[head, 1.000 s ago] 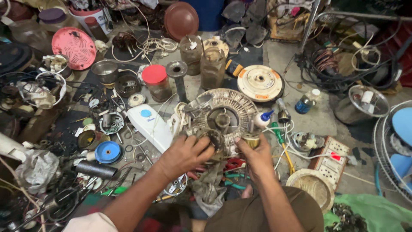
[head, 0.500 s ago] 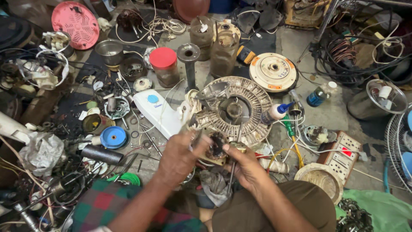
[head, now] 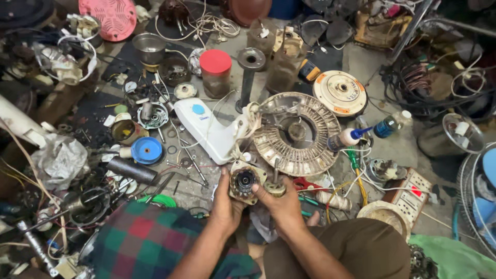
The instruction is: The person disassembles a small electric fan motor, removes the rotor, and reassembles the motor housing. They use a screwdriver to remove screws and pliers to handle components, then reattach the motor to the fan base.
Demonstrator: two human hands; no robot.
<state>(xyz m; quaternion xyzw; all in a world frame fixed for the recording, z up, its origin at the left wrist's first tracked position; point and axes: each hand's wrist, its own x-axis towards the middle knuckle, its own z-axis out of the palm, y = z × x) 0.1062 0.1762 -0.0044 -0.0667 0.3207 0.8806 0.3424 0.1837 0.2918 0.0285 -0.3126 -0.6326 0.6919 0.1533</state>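
Place: a cluttered fan-repair workshop, worked on the floor.
Evidence: round ribbed fan motor housing [head: 297, 133], fan guard [head: 478, 199], wire coils [head: 418, 77], power strip [head: 411, 194], scattered screws, parts, jars.

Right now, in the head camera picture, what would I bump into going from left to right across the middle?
Crumpled grey plastic bag → round blue lid → white plastic fan body → round beige slotted fan housing → blue-capped white squeeze bottle → small blue-liquid plastic bottle.
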